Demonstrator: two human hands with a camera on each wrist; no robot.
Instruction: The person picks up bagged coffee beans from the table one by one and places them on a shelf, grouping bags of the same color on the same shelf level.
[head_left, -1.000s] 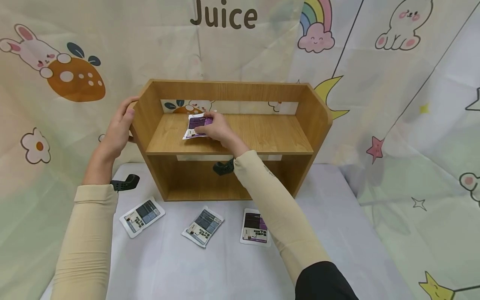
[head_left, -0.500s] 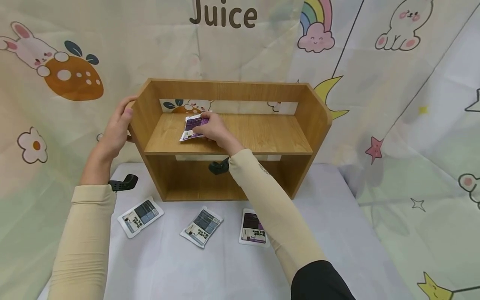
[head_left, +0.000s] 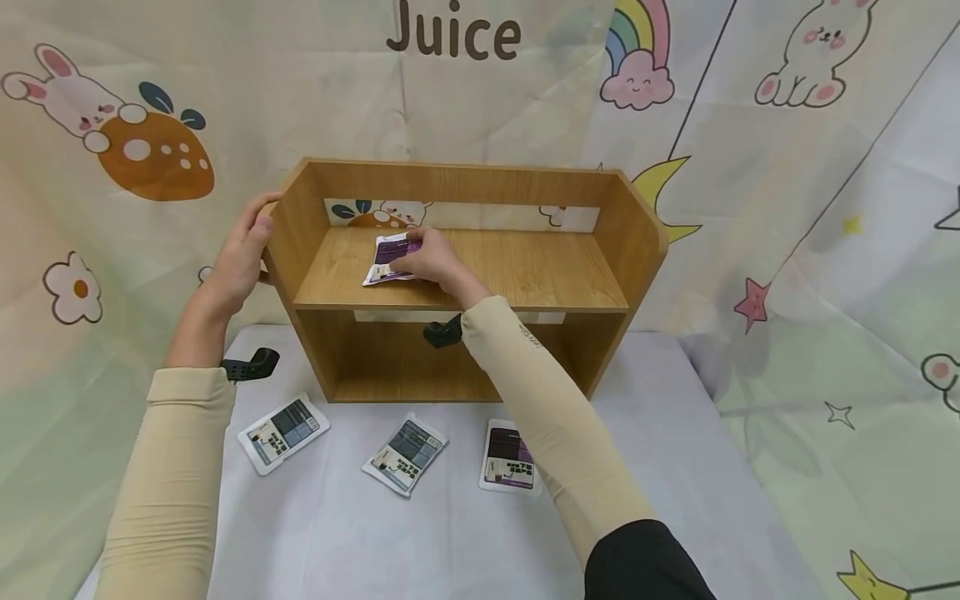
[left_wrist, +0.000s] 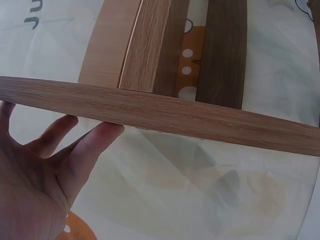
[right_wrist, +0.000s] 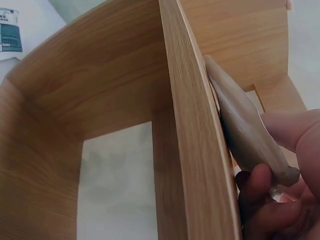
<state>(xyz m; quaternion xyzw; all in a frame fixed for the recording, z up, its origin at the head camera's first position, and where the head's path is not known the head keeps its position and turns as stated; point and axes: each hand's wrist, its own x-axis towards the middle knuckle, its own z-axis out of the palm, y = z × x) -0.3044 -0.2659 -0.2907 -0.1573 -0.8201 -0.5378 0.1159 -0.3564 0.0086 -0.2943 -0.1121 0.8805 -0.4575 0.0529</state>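
Note:
In the head view my left hand [head_left: 242, 250] is at the left side panel of a two-tier wooden shelf [head_left: 465, 187]. The left wrist view shows its extended fingers [left_wrist: 97, 142] touching the panel's edge from outside. My right hand [head_left: 438, 265] pinches a purple-and-white flat packet [head_left: 387, 257] low over the upper board, left of its middle. In the right wrist view, thumb and curled fingers hold the packet [right_wrist: 247, 122] by one end, its silvery body close against the board. Part of its printed face is hidden by my fingers.
Three similar packets lie on the white tablecloth [head_left: 315, 533] before the shelf: a blue-grey one [head_left: 283, 433] at left, another blue-grey packet [head_left: 405, 454] in the middle, and a purple-black packet [head_left: 508, 457] partly under my right sleeve. A printed curtain [head_left: 480, 108] hangs behind.
My right hand and the packet have shifted slightly left, and the packet sits a little lower and flatter over the upper board. My left hand stays at the side panel.

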